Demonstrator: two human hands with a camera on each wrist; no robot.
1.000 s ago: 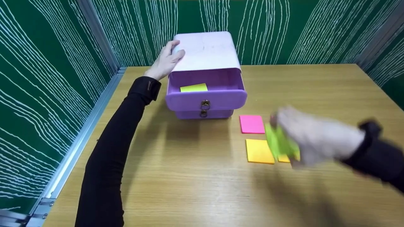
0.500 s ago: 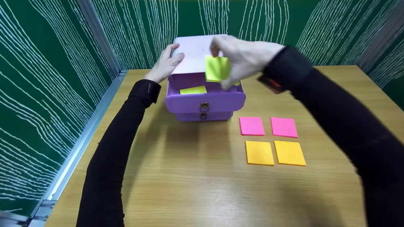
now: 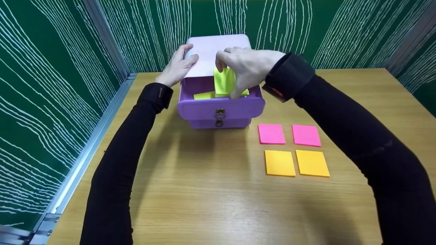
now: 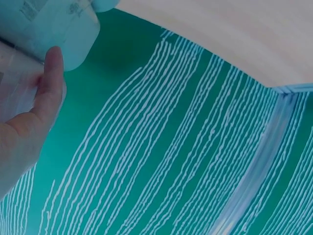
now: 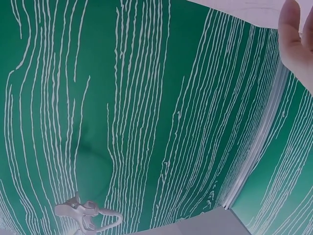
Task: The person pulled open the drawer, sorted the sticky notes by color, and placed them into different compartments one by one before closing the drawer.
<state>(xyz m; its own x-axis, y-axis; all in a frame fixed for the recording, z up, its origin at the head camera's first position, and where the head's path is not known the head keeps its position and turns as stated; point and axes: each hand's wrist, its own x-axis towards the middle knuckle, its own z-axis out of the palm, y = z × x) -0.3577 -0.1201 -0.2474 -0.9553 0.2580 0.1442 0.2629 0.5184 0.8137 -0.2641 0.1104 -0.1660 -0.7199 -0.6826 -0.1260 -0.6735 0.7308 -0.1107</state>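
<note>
The right hand (image 3: 247, 66) was over the open top drawer (image 3: 220, 102) of the purple box (image 3: 219, 85), fingers curled and pinching a green note pad (image 3: 223, 81) by its upper part. The pad hung tilted, near upright, with its lower edge down inside the drawer, toward the right side. A second green pad (image 3: 203, 96) lay flat in the drawer, left of the held one; whether the two touched could not be told. The left hand (image 3: 177, 68) rested on the box's top left edge, fingers fairly straight across the pale lid (image 3: 218, 47) and thumb against the side; it grasped nothing. The left wrist view showed only the thumb (image 4: 49, 83) against a pale corner of the box. The right wrist view showed only a fingertip at the frame edge and green wall, so it added nothing on the grip. The box stood at the back of the bench (image 3: 204, 190), close to the green wall (image 3: 51, 85). Its lower drawer (image 3: 219, 123) was closed, each drawer front bearing a ring pull (image 3: 220, 113). On the bench, right of and in front of the box, four pads lay flat in a two-by-two block, well apart from both hands: two pink pads (image 3: 271, 133) (image 3: 306, 135) nearer the box, two orange pads (image 3: 280, 163) (image 3: 312, 163) nearer the person. Both arms wore black sleeves (image 3: 119, 170).
</note>
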